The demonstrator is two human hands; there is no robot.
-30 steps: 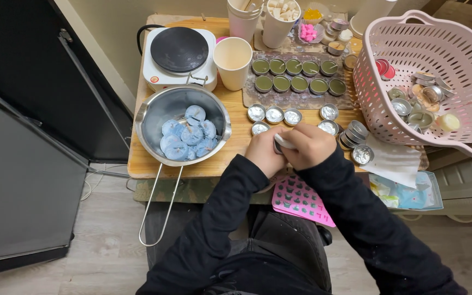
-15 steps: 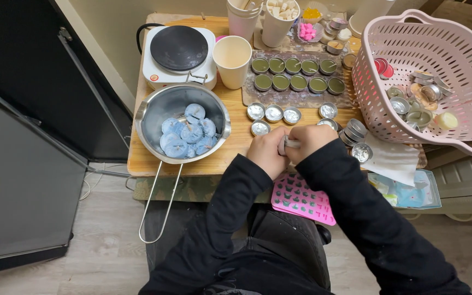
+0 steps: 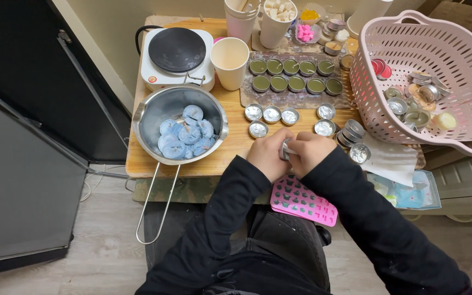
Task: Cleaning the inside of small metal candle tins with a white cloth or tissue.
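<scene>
Head view: both hands (image 3: 290,152) grip tin cup (image 3: 285,148) nr table edge (image 3: 137,164).

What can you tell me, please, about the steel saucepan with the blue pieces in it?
The round, shiny steel saucepan sits upright on the left part of the wooden table, just in front of the white hotplate. Its long wire handle juts off the table's near edge. Pale blue wax-like discs are heaped inside. Neither hand touches it.

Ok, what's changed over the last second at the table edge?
Very little. Both hands, the left hand and right hand, stay pressed together around the same small metal tin and have only shifted slightly on it. The strainer pan of blue pieces, the hot plate, the tray of green-filled cups and the pink basket sit as before.
</scene>
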